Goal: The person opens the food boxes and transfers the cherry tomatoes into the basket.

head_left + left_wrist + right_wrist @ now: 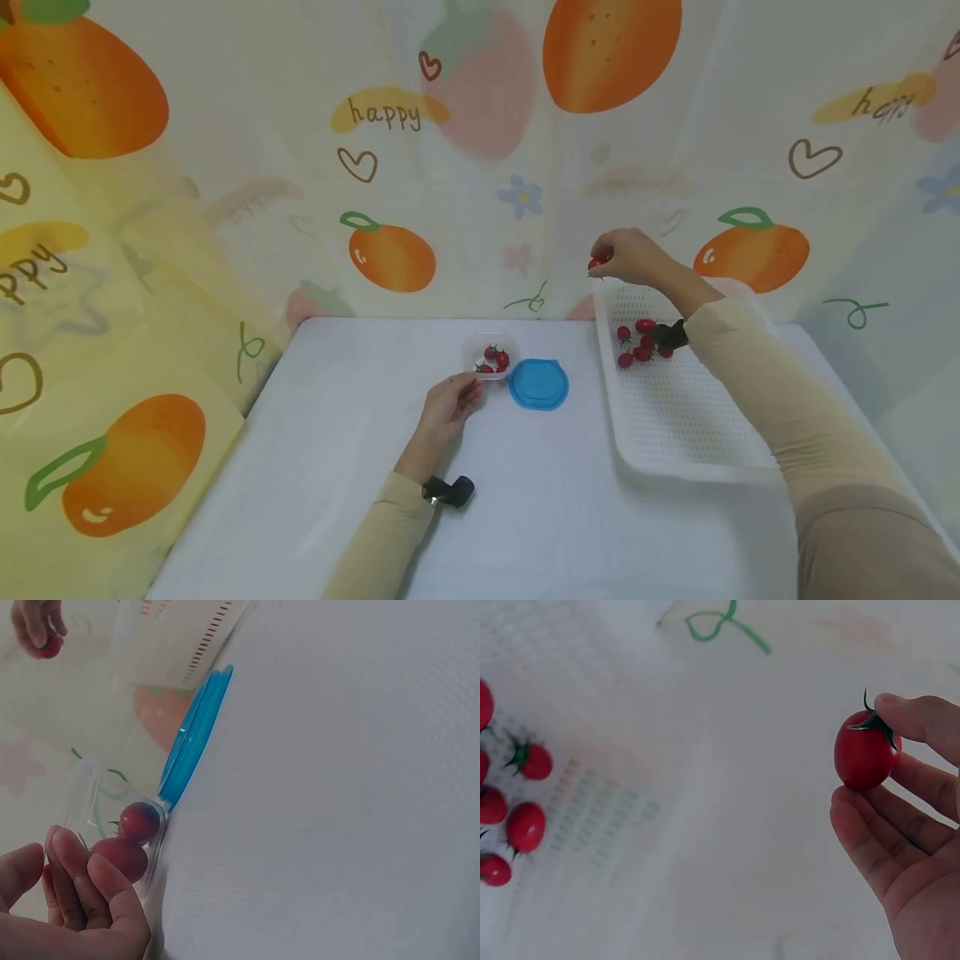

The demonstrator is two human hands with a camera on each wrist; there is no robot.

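Note:
My right hand (630, 257) pinches a red cherry tomato (866, 750) with a green stem between thumb and fingers. It is raised above the back left corner of a white perforated basket (701, 467), where several more cherry tomatoes (642, 353) lie. My left hand (447, 406) is at the near left edge of a small clear plastic container (155, 851). Its fingers are loosely bent against the container's side, the thumb apart from them with nothing between. Inside the container are several cherry tomatoes (502, 359), partly hidden by the fingers in the left wrist view.
A blue lid (538, 384) lies flat on the white table (337, 433), just right of the clear container. The basket takes up the table's right side. Behind the table hangs a fruit-patterned curtain (472, 192).

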